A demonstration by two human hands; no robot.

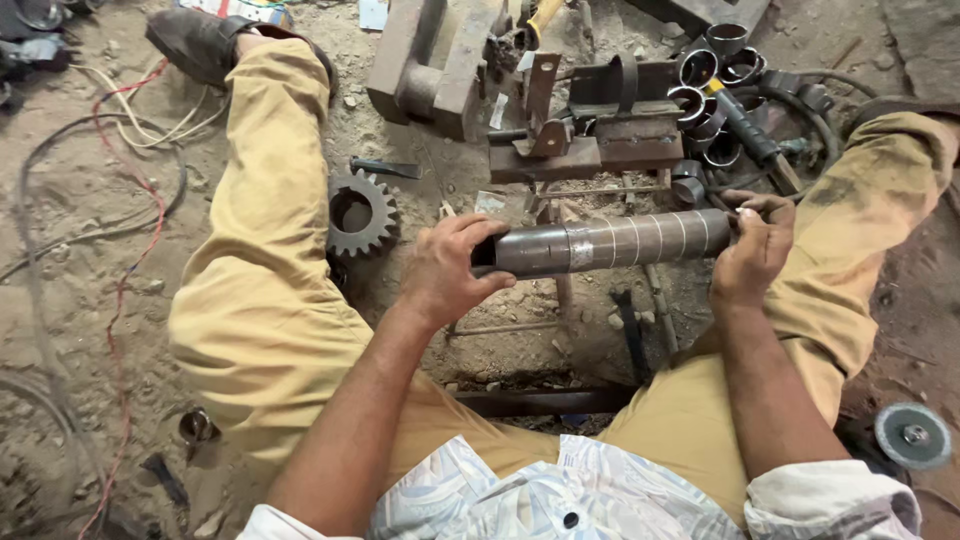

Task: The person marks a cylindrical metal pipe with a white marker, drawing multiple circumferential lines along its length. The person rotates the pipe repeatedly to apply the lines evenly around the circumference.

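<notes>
Between the seated person's knees, above the dirt floor (pixel 80 210), a steel pipe (pixel 610 243) with pale ring marks lies level. Left hand (pixel 447 272) wraps its open end in a closed grip; right hand (pixel 752 250) pinches the far end. Step judged: marking or checking. Next likely calls for steady rotation. A gear (pixel 360 212) lies nearby.

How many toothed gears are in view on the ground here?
1. The gear lies flat on the dirt beside the person's left leg, left of the pipe. Others may be hidden among the metal clutter further back.
</notes>
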